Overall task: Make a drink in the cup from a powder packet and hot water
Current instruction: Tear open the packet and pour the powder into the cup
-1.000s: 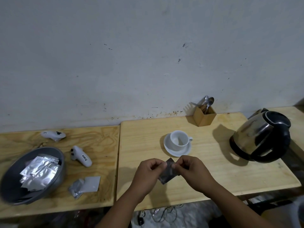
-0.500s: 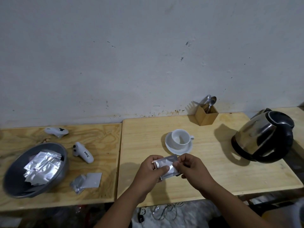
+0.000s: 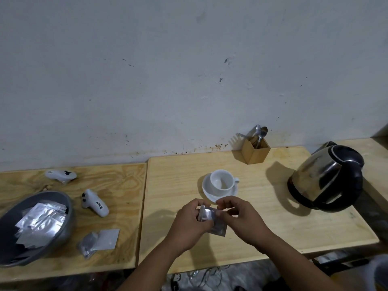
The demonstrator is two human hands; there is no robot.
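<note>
A silver foil powder packet [image 3: 212, 221] is pinched between both hands over the front of the right table. My left hand [image 3: 192, 223] grips its left side and my right hand [image 3: 239, 217] pinches its top right edge. Just beyond the hands stands a white cup [image 3: 222, 181] on a white saucer [image 3: 207, 193]; the cup looks empty. A steel kettle [image 3: 327, 179] with a black handle and lid stands at the right.
A small wooden box [image 3: 255, 152] with spoons and a fork stands by the wall. On the left table are a grey bowl [image 3: 63, 234] of foil packets, two loose packets [image 3: 98, 241] and two white controllers [image 3: 95, 203]. A gap separates the two tables.
The packet has turned in my hands from a slanted to a flatter hold, and both hands have shifted their pinch along its top edge. Cup and kettle have not moved.
</note>
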